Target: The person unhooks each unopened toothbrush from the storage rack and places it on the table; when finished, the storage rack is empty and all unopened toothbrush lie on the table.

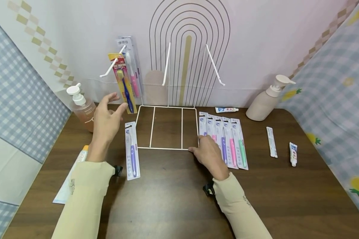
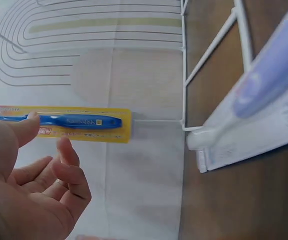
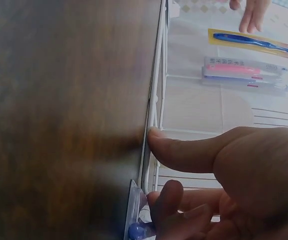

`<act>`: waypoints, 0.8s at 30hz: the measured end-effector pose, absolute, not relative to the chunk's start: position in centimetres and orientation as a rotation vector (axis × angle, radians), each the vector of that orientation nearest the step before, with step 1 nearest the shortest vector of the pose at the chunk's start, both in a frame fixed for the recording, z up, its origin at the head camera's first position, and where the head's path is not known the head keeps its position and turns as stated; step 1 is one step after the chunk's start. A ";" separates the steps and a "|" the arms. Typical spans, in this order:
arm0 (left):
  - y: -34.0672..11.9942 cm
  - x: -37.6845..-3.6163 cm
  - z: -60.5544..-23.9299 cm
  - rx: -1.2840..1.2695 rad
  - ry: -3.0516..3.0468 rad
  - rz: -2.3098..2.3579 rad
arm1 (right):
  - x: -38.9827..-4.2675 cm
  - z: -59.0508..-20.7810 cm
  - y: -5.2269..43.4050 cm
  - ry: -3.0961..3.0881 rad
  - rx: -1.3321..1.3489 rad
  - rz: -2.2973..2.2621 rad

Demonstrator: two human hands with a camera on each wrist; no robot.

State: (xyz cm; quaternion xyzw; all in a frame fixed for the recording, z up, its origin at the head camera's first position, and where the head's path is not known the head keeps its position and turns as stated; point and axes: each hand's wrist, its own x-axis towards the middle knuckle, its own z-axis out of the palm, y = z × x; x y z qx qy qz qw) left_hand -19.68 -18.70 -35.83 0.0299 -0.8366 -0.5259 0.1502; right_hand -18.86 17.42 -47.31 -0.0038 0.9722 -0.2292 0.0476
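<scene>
The left hand (image 1: 106,121), fingers spread, hovers beside the yellow toothbrush pack (image 1: 123,83) hanging on the wire rack (image 1: 167,127). The right hand (image 1: 210,155) presses its thumb against the rack's near right corner, packaged toothbrushes (image 1: 227,141) just right.

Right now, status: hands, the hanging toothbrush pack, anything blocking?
Left hand open, beside yellow toothbrush pack hanging on wire rack; contact unclear. Right hand open, thumb against rack base corner. Boxed toothbrush lies below left hand; nothing blocking.

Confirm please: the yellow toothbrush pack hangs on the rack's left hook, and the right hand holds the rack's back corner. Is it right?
Not quite. The right hand steadies the white rack at its front corner, nearest the person, as the head view shows. The yellow toothbrush pack does hang on the left hook.
</scene>
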 end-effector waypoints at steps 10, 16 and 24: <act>-18.2 -21.8 -33.1 0.032 -2.271 -1.660 | -18.6 -47.3 17.6 2.968 -0.009 -0.701; -17.9 -22.0 -33.0 0.037 -2.140 -1.695 | -18.3 -46.8 17.2 2.983 -0.031 -0.685; -17.2 -21.6 -32.4 0.062 -2.097 -1.713 | -18.1 -46.6 17.0 2.982 -0.017 -0.696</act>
